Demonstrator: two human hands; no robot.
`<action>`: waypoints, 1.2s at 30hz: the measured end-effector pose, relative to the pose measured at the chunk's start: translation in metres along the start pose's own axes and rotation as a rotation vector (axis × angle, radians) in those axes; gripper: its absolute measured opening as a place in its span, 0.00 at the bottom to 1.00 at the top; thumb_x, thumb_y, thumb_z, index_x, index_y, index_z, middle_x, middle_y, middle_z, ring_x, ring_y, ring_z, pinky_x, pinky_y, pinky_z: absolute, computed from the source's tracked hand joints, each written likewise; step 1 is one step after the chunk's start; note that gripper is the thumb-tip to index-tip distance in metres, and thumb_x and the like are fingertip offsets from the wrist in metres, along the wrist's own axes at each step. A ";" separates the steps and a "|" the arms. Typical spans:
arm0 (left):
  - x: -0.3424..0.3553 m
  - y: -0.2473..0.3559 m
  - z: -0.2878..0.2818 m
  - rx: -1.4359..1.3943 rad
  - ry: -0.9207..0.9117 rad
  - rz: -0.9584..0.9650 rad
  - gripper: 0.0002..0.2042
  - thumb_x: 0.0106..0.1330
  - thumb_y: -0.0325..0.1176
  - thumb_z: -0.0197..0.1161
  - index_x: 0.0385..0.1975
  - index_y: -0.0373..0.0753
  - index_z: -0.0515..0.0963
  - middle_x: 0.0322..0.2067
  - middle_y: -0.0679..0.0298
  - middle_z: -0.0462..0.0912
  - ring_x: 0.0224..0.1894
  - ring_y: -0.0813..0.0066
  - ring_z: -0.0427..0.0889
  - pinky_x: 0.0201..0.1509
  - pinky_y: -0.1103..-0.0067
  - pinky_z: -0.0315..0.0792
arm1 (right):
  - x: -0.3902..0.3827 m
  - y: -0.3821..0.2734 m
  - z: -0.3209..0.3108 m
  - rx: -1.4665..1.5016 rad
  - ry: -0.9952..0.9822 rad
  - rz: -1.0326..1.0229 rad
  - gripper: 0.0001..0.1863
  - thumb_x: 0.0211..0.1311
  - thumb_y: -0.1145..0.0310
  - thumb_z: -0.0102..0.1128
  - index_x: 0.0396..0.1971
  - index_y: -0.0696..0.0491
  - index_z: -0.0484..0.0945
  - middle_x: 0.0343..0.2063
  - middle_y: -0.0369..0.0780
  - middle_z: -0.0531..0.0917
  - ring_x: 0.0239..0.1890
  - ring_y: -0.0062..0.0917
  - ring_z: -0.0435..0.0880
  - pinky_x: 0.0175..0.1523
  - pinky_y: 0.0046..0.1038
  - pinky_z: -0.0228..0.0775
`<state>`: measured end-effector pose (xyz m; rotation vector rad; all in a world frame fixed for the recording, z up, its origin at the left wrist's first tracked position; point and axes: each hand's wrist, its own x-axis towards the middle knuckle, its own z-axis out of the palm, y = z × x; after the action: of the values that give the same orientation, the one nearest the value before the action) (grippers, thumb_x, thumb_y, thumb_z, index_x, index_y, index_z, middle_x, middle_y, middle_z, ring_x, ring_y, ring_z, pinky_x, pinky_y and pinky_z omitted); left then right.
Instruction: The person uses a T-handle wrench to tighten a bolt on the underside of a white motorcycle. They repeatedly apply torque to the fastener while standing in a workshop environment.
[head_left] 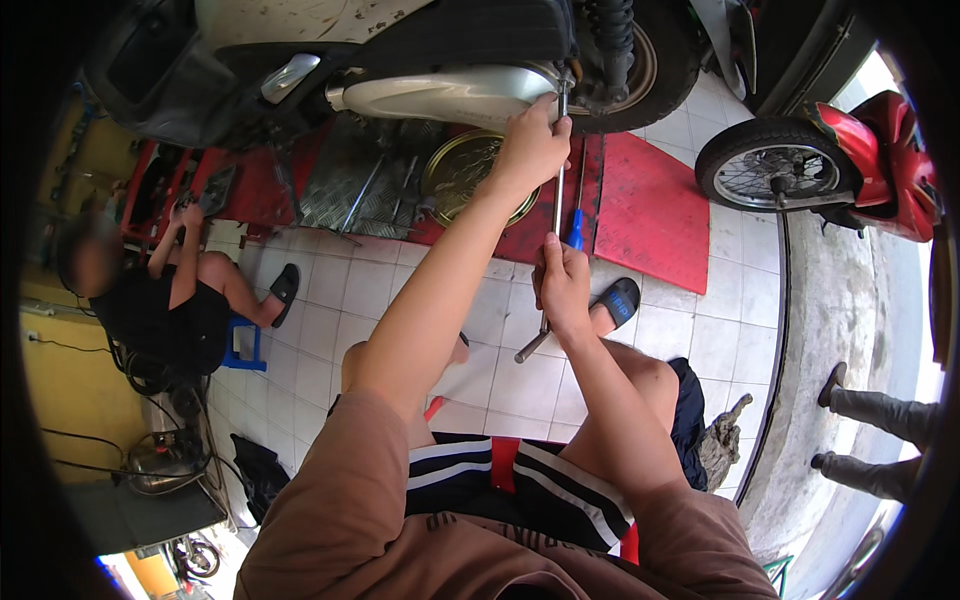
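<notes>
A long metal socket wrench [559,200], with a short crosspiece at its near end, runs up to the rear of a scooter's silver engine cover [445,95]. My left hand [535,142] is closed around the wrench's far end, close beside the cover and the rear wheel [655,70]. Lower on the shaft, my right hand [563,280] grips it with curled fingers, just above the crosspiece. A screwdriver with a blue handle [577,228] lies just right of the shaft. What the wrench's far tip sits on is too small to make out.
The scooter stands over a red platform [650,215] holding a round gold tray [430,185] and several metal tools [363,192]. At left another person [170,290] sits on a blue stool [243,345]. A red motorbike [880,165] stands at right; someone's legs [880,415] show beyond.
</notes>
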<state>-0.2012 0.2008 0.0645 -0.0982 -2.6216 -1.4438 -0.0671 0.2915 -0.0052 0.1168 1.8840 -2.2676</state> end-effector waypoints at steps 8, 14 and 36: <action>-0.241 -0.076 -0.033 -0.317 -0.134 -0.810 0.17 0.75 0.44 0.43 0.45 0.37 0.71 0.28 0.67 0.77 0.27 0.79 0.77 0.25 0.82 0.68 | 0.020 -0.008 0.025 0.571 -0.264 0.081 0.23 0.74 0.52 0.35 0.19 0.49 0.62 0.07 0.34 0.62 0.07 0.21 0.61 0.13 0.22 0.53; -0.246 -0.026 -0.039 -1.140 -0.055 -0.718 0.22 0.73 0.49 0.45 0.47 0.34 0.71 0.35 0.63 0.75 0.36 0.75 0.73 0.33 0.83 0.66 | 0.025 -0.011 0.020 0.911 -0.580 0.138 0.23 0.74 0.50 0.34 0.23 0.51 0.63 0.13 0.34 0.64 0.16 0.22 0.64 0.25 0.23 0.61; -0.264 0.108 0.000 0.526 -0.133 0.180 0.17 0.69 0.38 0.51 0.53 0.38 0.75 0.27 0.59 0.70 0.23 0.70 0.74 0.30 0.74 0.67 | 0.020 -0.031 -0.011 0.663 -1.175 -0.015 0.17 0.57 0.60 0.67 0.33 0.59 0.76 0.16 0.33 0.74 0.16 0.15 0.70 0.21 0.18 0.60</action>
<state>0.0734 0.2621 0.1120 -0.3658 -2.9110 -0.6835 -0.0937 0.3057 0.0194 -0.9107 0.5305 -2.0578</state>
